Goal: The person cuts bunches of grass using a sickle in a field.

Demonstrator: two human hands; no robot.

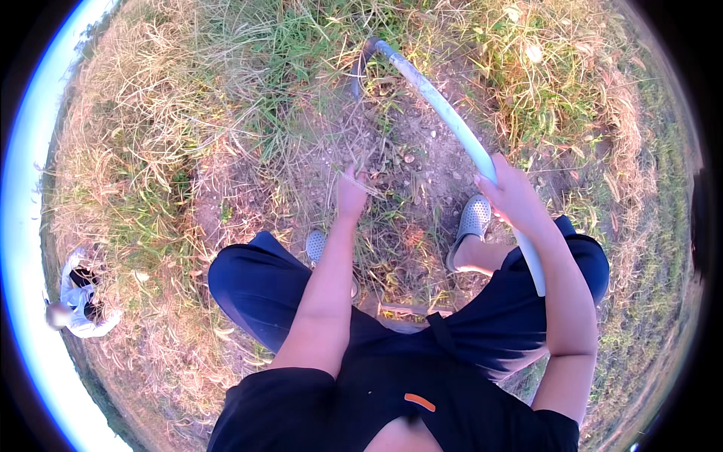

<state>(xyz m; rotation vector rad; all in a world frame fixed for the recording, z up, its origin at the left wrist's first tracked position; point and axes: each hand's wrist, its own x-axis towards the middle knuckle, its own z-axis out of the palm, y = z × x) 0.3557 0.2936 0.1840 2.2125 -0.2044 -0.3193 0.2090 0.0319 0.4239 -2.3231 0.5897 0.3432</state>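
My right hand (511,195) is closed around the pale pipe handle (446,116) of a hoe- or sickle-like tool. The handle's lower end passes along my right forearm. At its far end, a dark, hooked metal head (362,65) reaches down into the grass; its tip is partly hidden by stems. My left hand (352,195) grips a few thin, dry grass stems (357,150), low over the soil between my feet. Between my left hand and the metal head lies a patch of loose soil (418,141) with small stones and plant bits.
Tall green and dry grass (282,73) stands ahead and to the left, with weeds (525,85) at the right. My grey perforated clogs (475,217) are on the ground. A flat, board-like piece (415,309) shows between my legs. Another person (79,299) in white is low in the grass, far left.
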